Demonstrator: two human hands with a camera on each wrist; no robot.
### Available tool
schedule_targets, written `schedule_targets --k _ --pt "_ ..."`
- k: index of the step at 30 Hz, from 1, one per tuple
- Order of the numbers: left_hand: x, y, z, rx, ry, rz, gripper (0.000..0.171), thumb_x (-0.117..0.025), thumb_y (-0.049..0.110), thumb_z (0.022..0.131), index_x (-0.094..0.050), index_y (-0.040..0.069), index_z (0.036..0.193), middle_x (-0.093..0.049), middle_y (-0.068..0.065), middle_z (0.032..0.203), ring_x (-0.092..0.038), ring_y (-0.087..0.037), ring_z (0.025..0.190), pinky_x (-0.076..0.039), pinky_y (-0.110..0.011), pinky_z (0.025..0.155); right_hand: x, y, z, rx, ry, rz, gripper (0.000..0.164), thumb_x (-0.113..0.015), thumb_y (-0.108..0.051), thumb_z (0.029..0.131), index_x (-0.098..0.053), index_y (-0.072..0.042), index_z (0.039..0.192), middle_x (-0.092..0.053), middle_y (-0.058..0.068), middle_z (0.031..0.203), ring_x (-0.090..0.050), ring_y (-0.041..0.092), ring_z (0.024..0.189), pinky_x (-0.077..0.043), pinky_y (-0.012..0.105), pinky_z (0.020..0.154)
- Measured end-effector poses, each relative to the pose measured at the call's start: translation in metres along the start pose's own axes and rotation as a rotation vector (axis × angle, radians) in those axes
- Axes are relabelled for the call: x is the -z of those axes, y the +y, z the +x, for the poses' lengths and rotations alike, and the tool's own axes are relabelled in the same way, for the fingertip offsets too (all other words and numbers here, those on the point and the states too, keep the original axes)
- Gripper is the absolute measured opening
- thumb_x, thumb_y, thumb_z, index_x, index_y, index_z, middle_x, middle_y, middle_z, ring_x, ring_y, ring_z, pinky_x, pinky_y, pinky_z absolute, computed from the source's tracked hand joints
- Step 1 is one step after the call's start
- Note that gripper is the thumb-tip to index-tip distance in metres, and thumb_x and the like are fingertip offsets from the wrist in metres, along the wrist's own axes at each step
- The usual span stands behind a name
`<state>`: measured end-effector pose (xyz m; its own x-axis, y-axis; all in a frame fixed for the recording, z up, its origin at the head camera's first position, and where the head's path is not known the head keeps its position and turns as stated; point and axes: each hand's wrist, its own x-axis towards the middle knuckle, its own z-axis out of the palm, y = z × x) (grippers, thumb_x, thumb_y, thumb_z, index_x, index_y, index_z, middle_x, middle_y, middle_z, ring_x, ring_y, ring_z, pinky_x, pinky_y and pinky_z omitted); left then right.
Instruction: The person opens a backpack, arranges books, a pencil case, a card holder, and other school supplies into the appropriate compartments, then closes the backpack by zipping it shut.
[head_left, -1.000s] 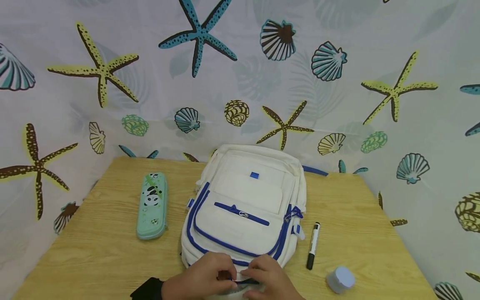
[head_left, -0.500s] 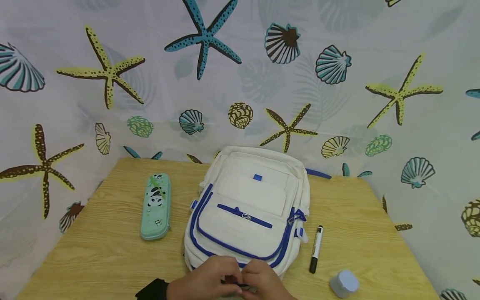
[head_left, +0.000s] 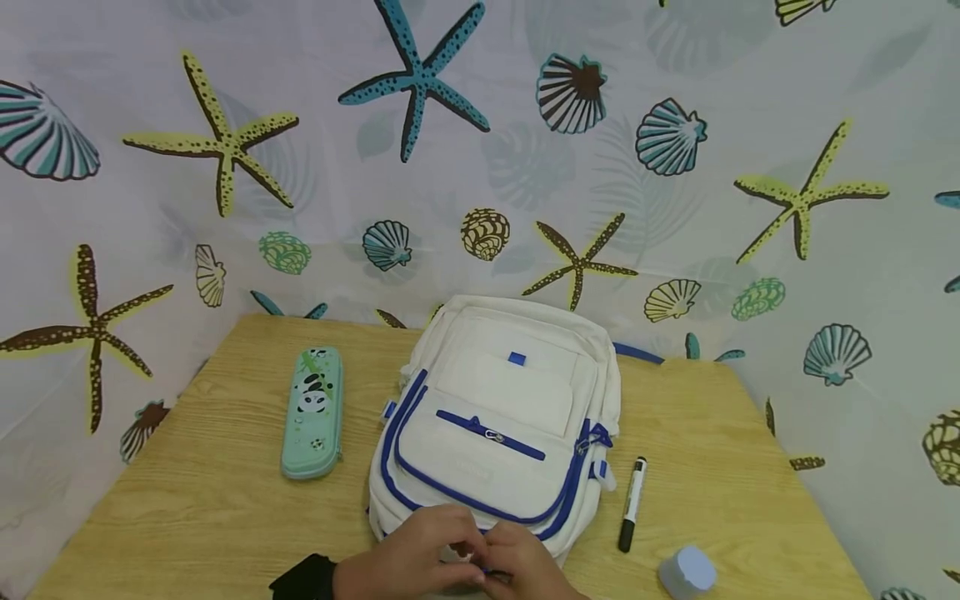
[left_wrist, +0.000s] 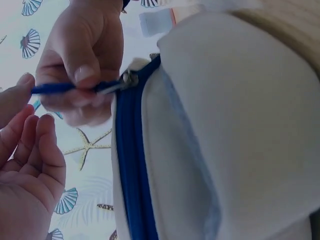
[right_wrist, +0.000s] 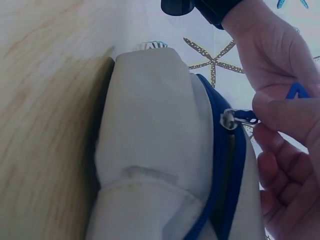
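left hand [head_left: 416,554] sits at the near edge, fingers curled, thumb tip at the end of a thin blue zip pull [left_wrist: 52,88]; whether it grips or merely touches, i cannot tell. just to its right, the right hand [head_left: 525,567] pinches that pull near the silvery metal slider [left_wrist: 129,78], probably because a hold close in gives better control.

on the left of the pale wooden table [head_left: 187,475], a mint-green, rounded oblong pencil case [head_left: 312,417] with panda pictures lies apart, likely leaving the hands room. centrally, a white fabric backpack [head_left: 502,392] with blue zips lies front face up, base towards the person, presumably so the zip is within reach. its top points far; the long axis runs near to far, slanting slightly right at the far end. just right of it lies a slim white marker [head_left: 632,504], black end near. farther right and nearer stands a small pale-blue pot [head_left: 688,573].
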<state>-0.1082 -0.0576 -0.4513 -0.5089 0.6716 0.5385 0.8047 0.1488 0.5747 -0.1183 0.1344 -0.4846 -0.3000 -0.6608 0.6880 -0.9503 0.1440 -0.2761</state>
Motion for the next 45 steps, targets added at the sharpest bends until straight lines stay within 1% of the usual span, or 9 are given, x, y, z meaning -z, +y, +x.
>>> schedule_targets --k 4,9,16,22,26,30,34,40,45 --pt "0.011 -0.007 -0.010 0.062 -0.074 0.090 0.018 -0.066 0.027 0.080 -0.062 0.014 0.092 -0.055 0.005 0.086 -0.050 -0.002 0.079 -0.041 -0.008 0.073 0.003 -0.001 0.000 -0.002 -0.052 0.076 0.020 -0.068 -0.001 0.065 -0.064 -0.012 0.081 -0.061 -0.005 0.076 -0.053 0.005 0.070 -0.040 0.007 0.071" --pt "0.022 -0.015 -0.018 0.067 -0.166 0.209 0.028 -0.068 0.032 0.076 -0.063 0.013 0.097 -0.052 0.007 0.094 -0.048 -0.004 0.088 -0.041 -0.014 0.080 0.011 -0.001 -0.003 0.012 -0.084 0.065 0.014 -0.066 -0.006 0.073 -0.064 -0.012 0.085 -0.061 -0.005 0.078 -0.053 0.005 0.071 -0.040 0.007 0.073" --pt "0.024 -0.020 -0.024 0.052 -0.208 0.260 0.030 -0.070 0.033 0.074 -0.063 0.014 0.097 -0.052 0.005 0.098 -0.048 -0.005 0.091 -0.041 -0.016 0.083 0.018 0.001 -0.009 -0.041 -0.143 0.122 0.027 -0.068 0.001 0.066 -0.061 -0.013 0.088 -0.059 -0.002 0.082 -0.053 0.008 0.076 -0.040 0.008 0.076" --pt "0.020 -0.020 -0.027 0.081 -0.229 0.320 0.029 -0.071 0.026 0.074 -0.063 0.016 0.099 -0.052 0.006 0.098 -0.048 -0.005 0.091 -0.041 -0.016 0.082 0.024 0.002 -0.010 -0.087 -0.168 0.194 0.022 -0.068 0.001 0.070 -0.061 -0.010 0.088 -0.058 0.000 0.081 -0.053 0.006 0.072 -0.041 0.007 0.071" --pt "0.019 -0.020 -0.029 0.113 -0.231 0.323 0.029 -0.069 0.022 0.076 -0.061 0.015 0.103 -0.051 0.005 0.100 -0.048 -0.005 0.092 -0.042 -0.016 0.081 0.026 0.000 -0.008 -0.098 -0.173 0.212 0.019 -0.069 -0.002 0.073 -0.062 -0.010 0.088 -0.058 -0.001 0.082 -0.054 0.004 0.072 -0.042 0.007 0.071" --pt "0.019 -0.019 -0.030 0.141 -0.244 0.328 0.027 -0.066 0.021 0.079 -0.061 0.014 0.104 -0.051 0.006 0.099 -0.047 -0.003 0.091 -0.042 -0.014 0.080 0.027 0.001 -0.008 -0.080 -0.180 0.190 0.023 -0.069 0.003 0.070 -0.062 -0.009 0.089 -0.059 0.000 0.082 -0.055 0.005 0.073 -0.042 0.007 0.070" --pt "0.018 -0.019 -0.029 0.175 -0.273 0.329 0.024 -0.063 0.021 0.082 -0.062 0.013 0.105 -0.052 0.007 0.096 -0.046 -0.001 0.088 -0.042 -0.013 0.076 0.032 0.002 -0.010 -0.124 -0.208 0.179 0.025 -0.066 0.005 0.070 -0.062 -0.007 0.092 -0.062 0.002 0.082 -0.056 0.005 0.073 -0.042 0.007 0.069" --pt "0.018 -0.021 -0.028 0.182 -0.284 0.281 0.022 -0.062 0.018 0.083 -0.064 0.011 0.103 -0.054 0.007 0.094 -0.047 0.001 0.086 -0.042 -0.012 0.074 0.037 0.001 -0.014 -0.181 -0.251 0.178 0.015 -0.065 0.000 0.075 -0.065 -0.005 0.090 -0.066 0.002 0.079 -0.057 0.004 0.071 -0.041 0.005 0.066" --pt "0.019 -0.024 -0.027 0.191 -0.287 0.220 0.021 -0.062 0.015 0.083 -0.065 0.011 0.104 -0.056 0.007 0.093 -0.048 0.002 0.086 -0.042 -0.010 0.072 0.039 -0.002 -0.013 -0.210 -0.248 0.158 0.013 -0.066 -0.001 0.075 -0.066 -0.005 0.087 -0.066 0.002 0.076 -0.056 0.001 0.068 -0.039 0.003 0.064"
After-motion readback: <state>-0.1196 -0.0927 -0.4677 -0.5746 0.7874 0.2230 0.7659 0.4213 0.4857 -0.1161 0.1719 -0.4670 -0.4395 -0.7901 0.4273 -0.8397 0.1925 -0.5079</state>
